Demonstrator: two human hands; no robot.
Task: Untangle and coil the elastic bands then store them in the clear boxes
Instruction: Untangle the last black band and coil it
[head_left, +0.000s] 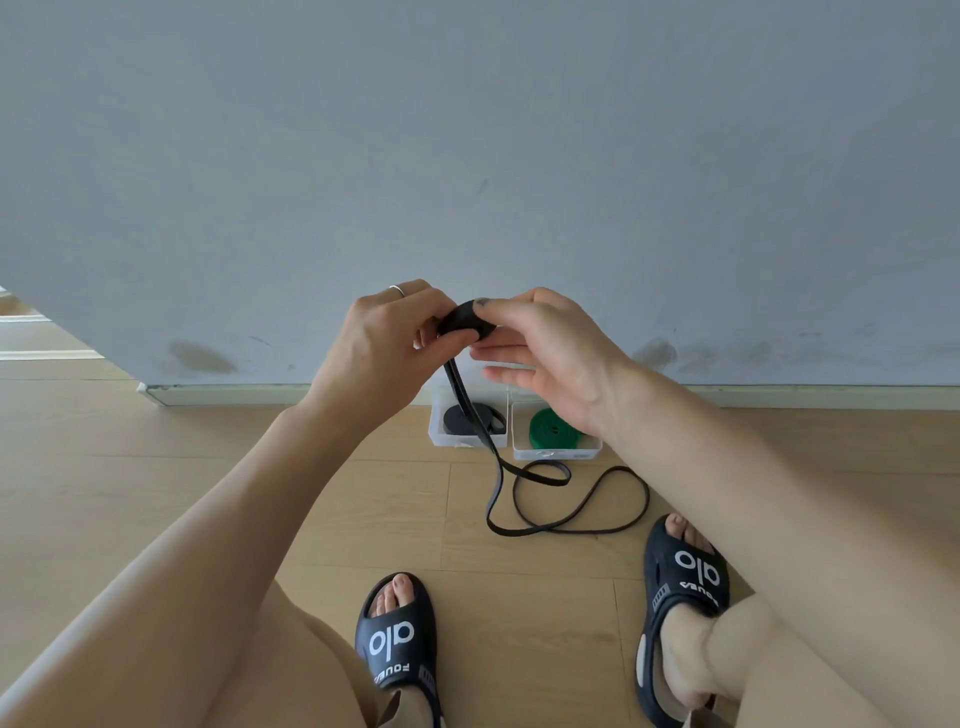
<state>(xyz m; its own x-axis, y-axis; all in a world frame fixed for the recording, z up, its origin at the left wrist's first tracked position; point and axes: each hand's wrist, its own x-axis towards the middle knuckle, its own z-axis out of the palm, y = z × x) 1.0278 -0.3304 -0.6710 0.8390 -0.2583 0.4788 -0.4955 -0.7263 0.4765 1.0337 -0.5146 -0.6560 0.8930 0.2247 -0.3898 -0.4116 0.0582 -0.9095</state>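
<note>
two hands (462, 332) coil one black band (566, 499); two clear boxes (556, 452).

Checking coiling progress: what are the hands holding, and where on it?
Both the left hand and right hand pinch the rolled-up end of the long black elastic band; its loose tail trails to the floor.
</note>
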